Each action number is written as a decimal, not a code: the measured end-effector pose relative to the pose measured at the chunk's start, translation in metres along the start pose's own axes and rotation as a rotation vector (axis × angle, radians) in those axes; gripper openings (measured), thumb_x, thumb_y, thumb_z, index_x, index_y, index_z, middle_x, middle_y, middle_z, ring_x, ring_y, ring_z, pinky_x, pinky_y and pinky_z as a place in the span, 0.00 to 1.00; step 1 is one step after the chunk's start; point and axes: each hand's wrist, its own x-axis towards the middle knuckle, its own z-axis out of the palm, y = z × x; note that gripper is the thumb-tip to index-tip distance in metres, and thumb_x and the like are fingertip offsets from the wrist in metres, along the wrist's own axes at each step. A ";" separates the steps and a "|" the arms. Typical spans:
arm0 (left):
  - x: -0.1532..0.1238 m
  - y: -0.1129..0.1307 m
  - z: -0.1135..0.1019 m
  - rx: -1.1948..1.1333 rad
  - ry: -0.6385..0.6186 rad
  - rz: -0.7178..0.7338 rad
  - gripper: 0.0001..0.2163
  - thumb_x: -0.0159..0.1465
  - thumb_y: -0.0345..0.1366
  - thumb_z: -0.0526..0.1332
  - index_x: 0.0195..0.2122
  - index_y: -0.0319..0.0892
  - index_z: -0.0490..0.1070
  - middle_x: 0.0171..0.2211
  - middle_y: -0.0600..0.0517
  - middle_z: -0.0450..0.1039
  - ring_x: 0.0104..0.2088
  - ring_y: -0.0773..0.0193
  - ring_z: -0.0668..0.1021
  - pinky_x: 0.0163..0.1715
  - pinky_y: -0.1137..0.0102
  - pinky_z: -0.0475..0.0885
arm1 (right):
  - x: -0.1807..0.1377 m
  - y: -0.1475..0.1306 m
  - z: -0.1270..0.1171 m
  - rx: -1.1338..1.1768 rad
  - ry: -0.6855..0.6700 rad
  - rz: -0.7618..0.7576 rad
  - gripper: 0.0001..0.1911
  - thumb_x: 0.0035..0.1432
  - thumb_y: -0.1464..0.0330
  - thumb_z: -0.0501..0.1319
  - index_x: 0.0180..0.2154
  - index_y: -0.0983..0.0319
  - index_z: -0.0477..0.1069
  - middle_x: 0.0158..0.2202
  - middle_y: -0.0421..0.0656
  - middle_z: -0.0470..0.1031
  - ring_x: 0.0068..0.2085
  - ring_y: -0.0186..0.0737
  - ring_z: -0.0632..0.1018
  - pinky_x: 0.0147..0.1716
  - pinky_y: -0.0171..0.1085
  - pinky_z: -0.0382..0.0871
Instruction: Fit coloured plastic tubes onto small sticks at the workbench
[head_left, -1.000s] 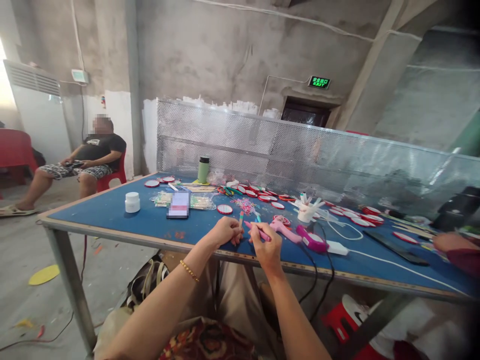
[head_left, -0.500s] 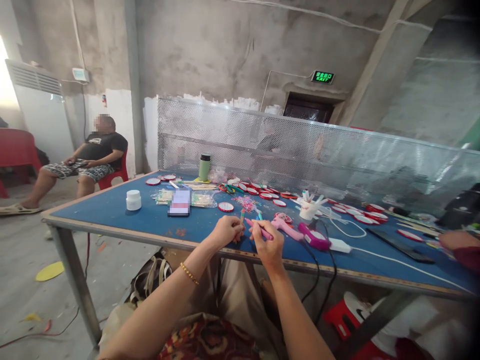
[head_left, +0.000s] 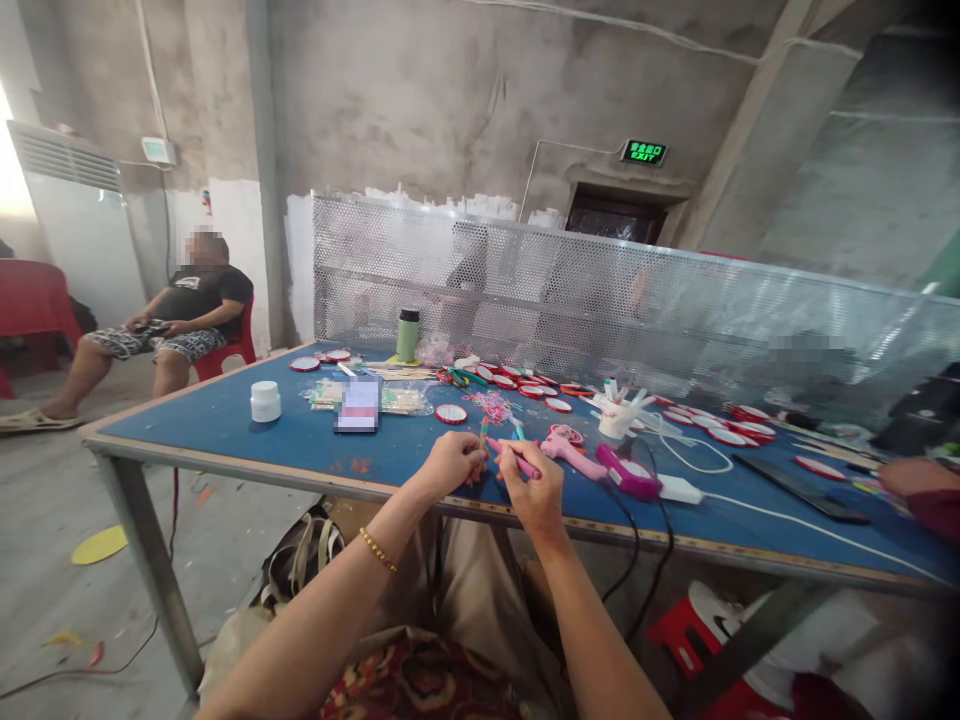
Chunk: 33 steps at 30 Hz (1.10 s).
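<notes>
My left hand rests on the blue table near its front edge, fingers closed on a small coloured stick that points upward. My right hand is right beside it, fingers wrapped round a pink stick whose tip meets the left hand. A pink glue gun and a magenta one lie just right of my hands, with cords trailing off the table edge.
On the table are a phone, a white jar, a green bottle, several red-rimmed round discs, a white cup of sticks. A perforated metal screen backs it. A person sits at far left; another person's hand is at right.
My hands have stayed in place, working the sticks together; the view has shifted slightly.
</notes>
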 end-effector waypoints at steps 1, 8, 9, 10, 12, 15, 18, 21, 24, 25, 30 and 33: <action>0.000 0.000 0.000 0.004 0.002 0.005 0.09 0.61 0.31 0.57 0.24 0.38 0.68 0.17 0.57 0.67 0.17 0.72 0.70 0.18 0.78 0.65 | 0.000 0.000 0.000 0.001 -0.003 0.000 0.10 0.67 0.67 0.57 0.35 0.59 0.75 0.31 0.40 0.81 0.28 0.36 0.80 0.31 0.36 0.75; -0.001 0.003 0.000 0.015 0.008 0.005 0.09 0.61 0.31 0.57 0.24 0.38 0.68 0.17 0.57 0.67 0.17 0.71 0.70 0.19 0.78 0.65 | 0.000 0.001 0.000 -0.007 -0.008 -0.001 0.10 0.66 0.67 0.57 0.35 0.59 0.75 0.31 0.40 0.81 0.29 0.36 0.81 0.31 0.35 0.76; -0.002 0.004 0.000 0.021 0.008 0.009 0.09 0.61 0.31 0.57 0.24 0.38 0.68 0.17 0.57 0.67 0.17 0.71 0.70 0.19 0.78 0.65 | 0.000 0.001 0.000 -0.009 -0.008 -0.003 0.10 0.66 0.67 0.57 0.35 0.59 0.75 0.31 0.40 0.81 0.30 0.37 0.81 0.31 0.35 0.76; -0.002 0.004 0.000 0.027 0.009 0.012 0.09 0.61 0.31 0.57 0.24 0.38 0.68 0.17 0.57 0.67 0.17 0.72 0.70 0.19 0.78 0.65 | 0.000 0.001 0.000 -0.010 -0.009 -0.004 0.10 0.66 0.67 0.57 0.35 0.59 0.75 0.31 0.40 0.81 0.31 0.37 0.82 0.32 0.35 0.76; -0.002 0.005 -0.001 0.032 0.008 0.016 0.09 0.61 0.30 0.57 0.24 0.38 0.68 0.17 0.57 0.67 0.17 0.72 0.69 0.19 0.79 0.65 | 0.000 0.000 0.000 -0.014 -0.012 -0.006 0.10 0.66 0.67 0.57 0.34 0.59 0.75 0.31 0.41 0.81 0.32 0.38 0.82 0.32 0.35 0.76; -0.003 0.005 -0.001 0.029 0.006 0.014 0.09 0.61 0.30 0.57 0.24 0.39 0.68 0.17 0.57 0.67 0.17 0.72 0.69 0.19 0.78 0.65 | 0.000 -0.001 0.000 -0.021 -0.007 -0.007 0.10 0.67 0.67 0.57 0.34 0.59 0.75 0.31 0.40 0.81 0.32 0.37 0.82 0.32 0.35 0.76; -0.004 0.006 -0.001 0.031 0.009 0.013 0.09 0.61 0.30 0.57 0.23 0.39 0.68 0.17 0.57 0.67 0.17 0.72 0.69 0.19 0.78 0.65 | 0.000 -0.001 0.000 -0.020 0.001 -0.004 0.10 0.67 0.67 0.56 0.35 0.59 0.75 0.31 0.40 0.82 0.30 0.37 0.81 0.32 0.35 0.76; -0.004 0.007 -0.001 0.026 0.005 0.013 0.09 0.61 0.30 0.56 0.23 0.39 0.68 0.17 0.57 0.67 0.17 0.72 0.69 0.19 0.78 0.65 | -0.001 0.000 0.000 -0.020 -0.003 -0.003 0.10 0.67 0.67 0.56 0.35 0.59 0.75 0.32 0.40 0.82 0.29 0.36 0.81 0.32 0.35 0.76; -0.004 0.006 -0.001 0.024 0.000 0.013 0.09 0.61 0.31 0.56 0.23 0.39 0.68 0.17 0.56 0.67 0.18 0.72 0.70 0.19 0.78 0.66 | -0.001 0.001 0.000 -0.022 -0.006 -0.003 0.10 0.67 0.67 0.57 0.35 0.59 0.75 0.32 0.40 0.82 0.29 0.37 0.81 0.32 0.35 0.76; -0.003 0.006 -0.001 0.024 0.001 0.012 0.09 0.61 0.31 0.57 0.23 0.39 0.68 0.17 0.56 0.67 0.18 0.72 0.70 0.19 0.78 0.66 | -0.001 0.001 0.000 -0.020 -0.003 0.000 0.10 0.67 0.67 0.56 0.35 0.59 0.75 0.32 0.41 0.82 0.29 0.37 0.81 0.32 0.35 0.76; -0.001 0.001 0.000 -0.009 0.005 0.007 0.08 0.60 0.31 0.57 0.24 0.38 0.68 0.18 0.56 0.68 0.18 0.71 0.71 0.19 0.78 0.66 | -0.001 0.000 0.000 -0.005 -0.001 0.012 0.10 0.67 0.66 0.57 0.35 0.59 0.75 0.31 0.40 0.81 0.29 0.36 0.80 0.31 0.35 0.76; 0.001 -0.002 0.002 -0.015 0.009 0.007 0.08 0.60 0.32 0.57 0.24 0.39 0.68 0.18 0.56 0.69 0.18 0.71 0.71 0.19 0.78 0.66 | -0.001 0.001 -0.001 -0.006 -0.010 0.004 0.10 0.67 0.67 0.56 0.35 0.59 0.75 0.32 0.40 0.81 0.29 0.36 0.80 0.31 0.35 0.75</action>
